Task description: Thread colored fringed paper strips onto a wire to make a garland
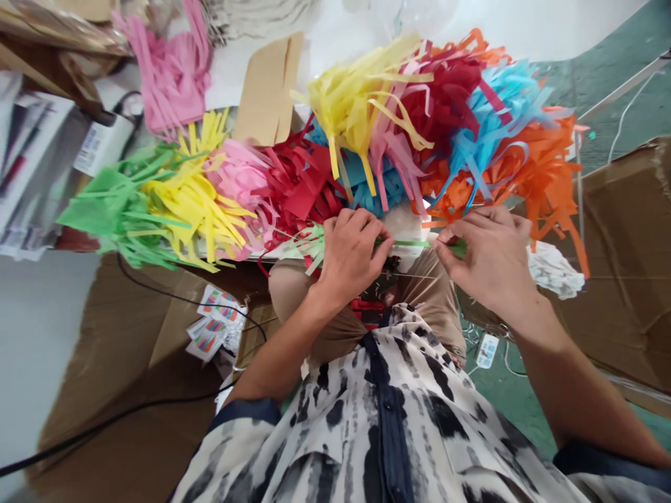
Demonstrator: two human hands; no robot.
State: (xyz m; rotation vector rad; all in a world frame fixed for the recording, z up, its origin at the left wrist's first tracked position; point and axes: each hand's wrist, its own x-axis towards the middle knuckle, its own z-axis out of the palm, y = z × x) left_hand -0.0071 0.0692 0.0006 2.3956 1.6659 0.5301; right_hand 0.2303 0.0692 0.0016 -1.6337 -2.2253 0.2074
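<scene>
A light green tissue paper tassel [313, 242] stretches between my two hands, over my lap at the table's near edge. Closed round it near its fringed left end is my left hand [352, 248]. My right hand [487, 255] pinches the other side, where a bit of green shows under the fingers. Between them the tassel is drawn into a thin, straight green strip [412, 243]. Just beyond my hands lie piled tassels: yellow [361, 98], red [304, 178], blue [503, 105] and orange [550, 168]. My fingers hide most of the part being gripped.
Further left on the table are green [123, 202], yellow [196, 206] and pink tassels [244, 181]. Behind them lie pink fringed paper [172, 77] and a brown paper piece [270, 87]. Cardboard boxes [623, 265] stand on both sides. A black cable [105, 433] crosses at lower left.
</scene>
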